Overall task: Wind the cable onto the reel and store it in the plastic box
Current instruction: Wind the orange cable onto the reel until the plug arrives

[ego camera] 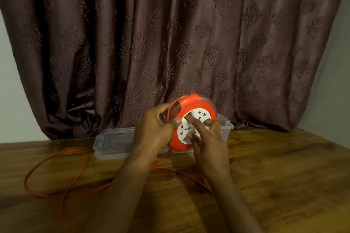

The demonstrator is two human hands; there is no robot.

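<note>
Landmark: the reel (191,119), orange with a white socket face, held upright above the wooden table (284,166).

Behind the reel, a patterned curtain (170,34) hangs to table level. Just behind and below it, a clear plastic box (226,126) sits on the table, with what looks like its lid (113,143) lying flat to the reel's left.

Winding step in hand, judged well short of done: much orange cable (56,176) lies in loose loops on the table, left of and in front of the reel.

Left hand (153,130) grips the reel's left rim, fingers curled round it, thumb on the face. Right hand (208,138) has fingers extended, pressed on the white centre.

Next move likely calls for turning the centre while steadying the rim. The crossing loops may snag. The box looks open; storing waits.
</note>
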